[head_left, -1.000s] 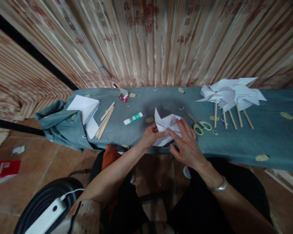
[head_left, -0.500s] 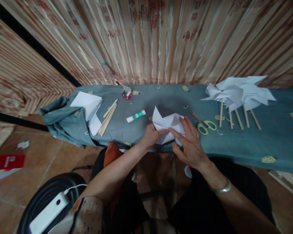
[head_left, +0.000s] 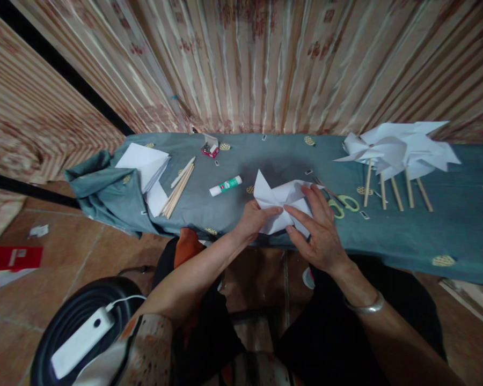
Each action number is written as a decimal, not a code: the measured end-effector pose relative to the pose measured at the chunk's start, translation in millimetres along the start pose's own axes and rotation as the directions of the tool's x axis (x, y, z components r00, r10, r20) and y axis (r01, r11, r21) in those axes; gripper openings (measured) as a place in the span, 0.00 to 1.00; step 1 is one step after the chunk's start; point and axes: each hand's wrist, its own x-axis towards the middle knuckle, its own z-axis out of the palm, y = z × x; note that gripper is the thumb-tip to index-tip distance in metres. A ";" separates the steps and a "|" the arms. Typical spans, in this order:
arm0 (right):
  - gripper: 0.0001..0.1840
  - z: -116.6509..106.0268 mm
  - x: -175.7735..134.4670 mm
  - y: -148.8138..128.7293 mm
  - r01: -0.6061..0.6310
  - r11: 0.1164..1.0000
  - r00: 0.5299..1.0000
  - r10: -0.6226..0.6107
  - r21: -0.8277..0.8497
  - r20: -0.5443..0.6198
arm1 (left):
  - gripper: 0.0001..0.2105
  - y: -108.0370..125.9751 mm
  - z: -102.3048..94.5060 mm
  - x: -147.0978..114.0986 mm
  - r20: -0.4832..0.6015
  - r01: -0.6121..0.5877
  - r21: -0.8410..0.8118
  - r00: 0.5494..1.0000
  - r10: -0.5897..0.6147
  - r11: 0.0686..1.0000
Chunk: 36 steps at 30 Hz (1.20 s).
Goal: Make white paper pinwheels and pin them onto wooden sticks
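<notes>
A white paper pinwheel (head_left: pixel 279 199), its corners folded in toward the middle, is held over the front edge of the cloth-covered table. My left hand (head_left: pixel 253 221) pinches it from the left, with the thumb lying across the paper near the centre. On the right side my right hand (head_left: pixel 320 230) grips it; the index fingertip presses by the centre, the thumb is at the lower edge and the other fingers reach over the far right flap. Green-handled scissors (head_left: pixel 348 202) lie just beyond my right hand. A glue stick (head_left: pixel 226 185) rests to the left of the pinwheel.
Finished-looking pinwheels (head_left: pixel 410 147) on wooden sticks lie at the right. At the left are folded white paper (head_left: pixel 142 163), several wooden sticks (head_left: pixel 179 190) and a white pencil-like stick. A small open red box (head_left: pixel 210 147) stands near the back edge, before a curtain (head_left: pixel 241 64).
My right thumb has come in to the pinwheel's lower edge, and a flap on the right now lies folded toward the centre. The view has shifted slightly.
</notes>
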 end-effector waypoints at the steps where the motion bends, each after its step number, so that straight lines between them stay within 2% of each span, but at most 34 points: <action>1: 0.22 -1.2 0.8 -0.2 -0.005 1.000 1.000 0.005 0.011 -0.025 | 0.17 -0.3 -0.2 0.7 -0.003 0.002 -0.005 1.000 -0.002 1.000; 4: 0.24 -3.2 2.9 1.9 -0.117 0.990 0.986 0.126 0.081 -0.110 | 0.18 -0.8 -1.0 3.8 -0.010 -0.006 -0.015 1.000 0.006 1.000; 7: 0.31 1.6 2.9 9.9 -0.296 0.910 0.924 0.350 0.289 -0.155 | 0.17 0.1 -1.5 6.4 -0.015 -0.020 -0.013 1.000 0.020 1.000; 9: 0.36 8.6 2.5 16.9 -0.369 0.787 0.874 0.475 0.495 -0.102 | 0.17 1.3 -1.3 7.3 -0.022 -0.029 -0.015 0.999 0.029 0.999; 11: 0.39 15.7 2.8 22.5 -0.418 0.622 0.834 0.551 0.662 0.009 | 0.17 2.4 -0.5 7.3 -0.024 -0.041 -0.017 0.999 0.040 0.999; 13: 0.41 20.1 4.8 24.6 -0.464 0.485 0.800 0.588 0.741 0.116 | 0.17 2.7 0.9 6.6 -0.015 -0.050 -0.019 0.999 0.050 0.999; 15: 0.42 20.7 8.3 23.1 -0.501 0.416 0.772 0.610 0.759 0.176 | 0.17 2.1 2.4 5.7 -0.002 -0.057 -0.018 0.998 0.057 0.998; 18: 0.37 17.1 14.9 17.4 -0.530 0.420 0.757 0.627 0.737 0.187 | 0.17 0.1 4.1 4.5 0.017 -0.066 -0.002 0.998 0.066 0.998; 24: 0.29 16.6 22.4 13.1 -0.519 0.472 0.769 0.622 0.713 0.148 | 0.19 -1.7 4.8 3.2 0.016 -0.081 0.030 0.997 0.081 0.996; 36: 0.26 20.5 23.2 11.7 -0.538 0.459 0.748 0.647 0.707 0.150 | 0.18 2.3 6.7 1.3 0.009 -0.070 -0.010 0.998 0.070 0.998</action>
